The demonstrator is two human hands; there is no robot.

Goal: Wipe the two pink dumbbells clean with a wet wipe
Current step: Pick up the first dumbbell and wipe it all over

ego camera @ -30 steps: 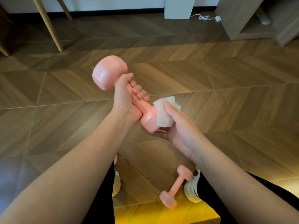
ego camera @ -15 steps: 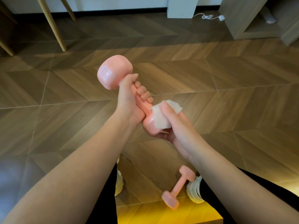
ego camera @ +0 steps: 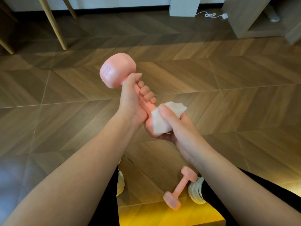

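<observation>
My left hand (ego camera: 132, 101) grips the handle of a pink dumbbell (ego camera: 117, 70) marked 1KG, held up at an angle with one head at the upper left. My right hand (ego camera: 175, 126) cups the lower head and presses a white wet wipe (ego camera: 160, 120) against it, so most of that head is hidden. A second pink dumbbell (ego camera: 180, 189) lies on the wooden floor between my feet, beside my right shoe (ego camera: 195, 191).
Herringbone wood floor (ego camera: 228, 95) all around. Wooden chair legs (ego camera: 53, 23) stand at the upper left. A white post (ego camera: 184, 6) and a charger cable (ego camera: 211, 15) sit at the top, with a wooden cabinet (ego camera: 241, 17) at the upper right.
The wipe has slid slightly over the lower head under my right thumb. The held dumbbell has shifted a little up and right in view.
</observation>
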